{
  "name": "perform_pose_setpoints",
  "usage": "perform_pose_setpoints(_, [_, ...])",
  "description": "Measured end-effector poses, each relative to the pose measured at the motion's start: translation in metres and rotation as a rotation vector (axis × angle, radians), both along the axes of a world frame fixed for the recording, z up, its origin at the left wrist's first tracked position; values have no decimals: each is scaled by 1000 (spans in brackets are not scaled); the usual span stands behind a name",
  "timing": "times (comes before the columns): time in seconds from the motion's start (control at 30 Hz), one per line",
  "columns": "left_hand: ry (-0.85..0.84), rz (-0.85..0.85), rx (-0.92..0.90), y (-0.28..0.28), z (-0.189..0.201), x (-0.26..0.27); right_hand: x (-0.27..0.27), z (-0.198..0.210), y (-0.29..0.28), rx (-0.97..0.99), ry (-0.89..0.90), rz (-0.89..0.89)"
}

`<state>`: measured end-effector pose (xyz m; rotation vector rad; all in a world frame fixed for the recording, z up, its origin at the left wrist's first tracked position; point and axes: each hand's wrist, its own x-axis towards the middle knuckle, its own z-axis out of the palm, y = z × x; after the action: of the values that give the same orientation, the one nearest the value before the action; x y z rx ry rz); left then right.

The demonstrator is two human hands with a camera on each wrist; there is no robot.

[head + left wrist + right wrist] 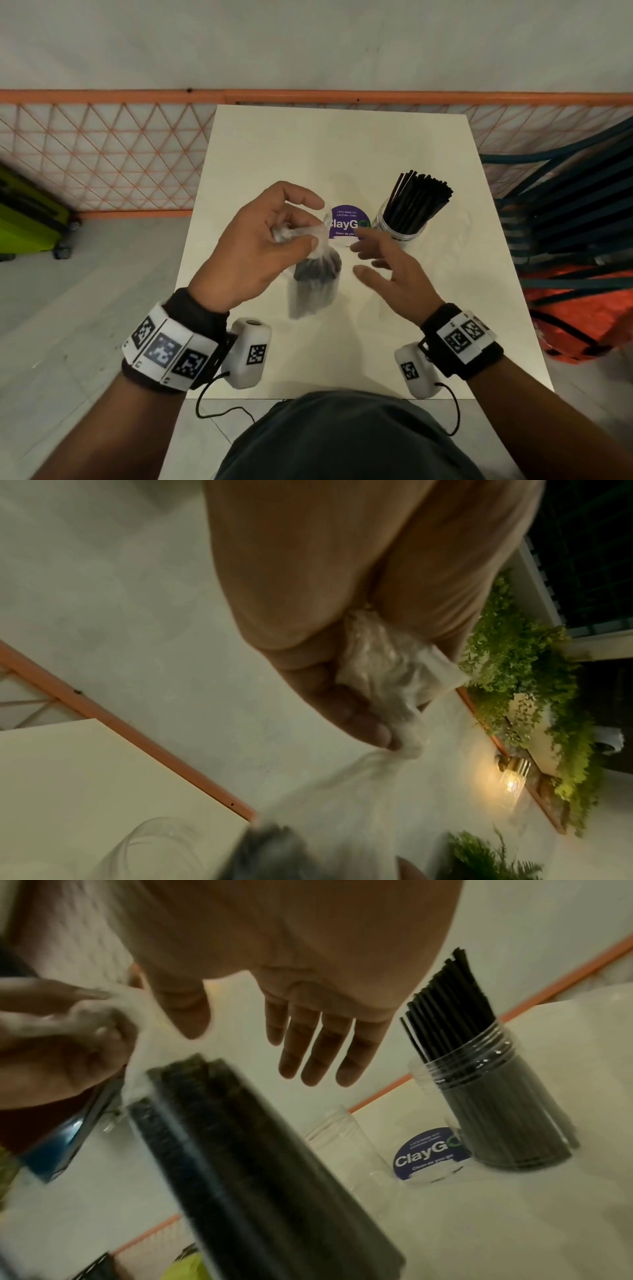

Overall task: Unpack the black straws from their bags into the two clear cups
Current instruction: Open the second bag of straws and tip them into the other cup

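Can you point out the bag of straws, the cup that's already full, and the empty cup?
bag of straws [313, 284], head view: its dark lower body.
full cup [514, 1118], right wrist view: its clear wall.
empty cup [346, 1139], right wrist view: its clear side.

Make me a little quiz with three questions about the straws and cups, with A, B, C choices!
1. Where is the cup full of straws?
A. right of the purple sticker
B. on the floor
C. in the left hand

2. How many clear cups stand on the table?
A. one
B. two
C. four

3. What is the right hand doing?
A. gripping a cup
B. pinching the bag
C. open, holding nothing

Answers: 1 A, it stands just right of the sticker. 2 B, the right wrist view shows the empty cup beside the full one. 3 C, its fingers are spread; only the left hand grips the bag of straws.
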<state>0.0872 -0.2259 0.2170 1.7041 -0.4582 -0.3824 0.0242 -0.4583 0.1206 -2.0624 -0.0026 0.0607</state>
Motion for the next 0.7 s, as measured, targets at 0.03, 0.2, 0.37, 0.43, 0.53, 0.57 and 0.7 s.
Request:
perform_pose_setpoints(0.03, [-24, 17, 27, 0, 0, 1, -1, 1, 4, -8, 31, 58])
perform_pose_setpoints(0.2, [-164, 25, 142, -5, 3, -5, 1, -4, 27, -82, 58, 116])
perform_pose_setpoints(0.37, [-191, 62, 134, -7, 5, -3, -2, -1, 26, -53, 42, 99])
perform_pose_setpoints(0.43, [-188, 67, 132, -8, 4, -1, 1, -4, 25, -63, 59, 109])
perform_pose_setpoints(0.53, [-160, 73, 123, -12, 0, 0, 6, -12, 30, -101, 93, 121])
perform_pose_setpoints(0.57, [-155, 76, 126, -14, -2, 0, 7, -14, 33, -130, 110, 127])
perform_pose_setpoints(0.7, [-125, 90, 137, -19, -8, -4, 11, -22, 47, -324, 113, 136])
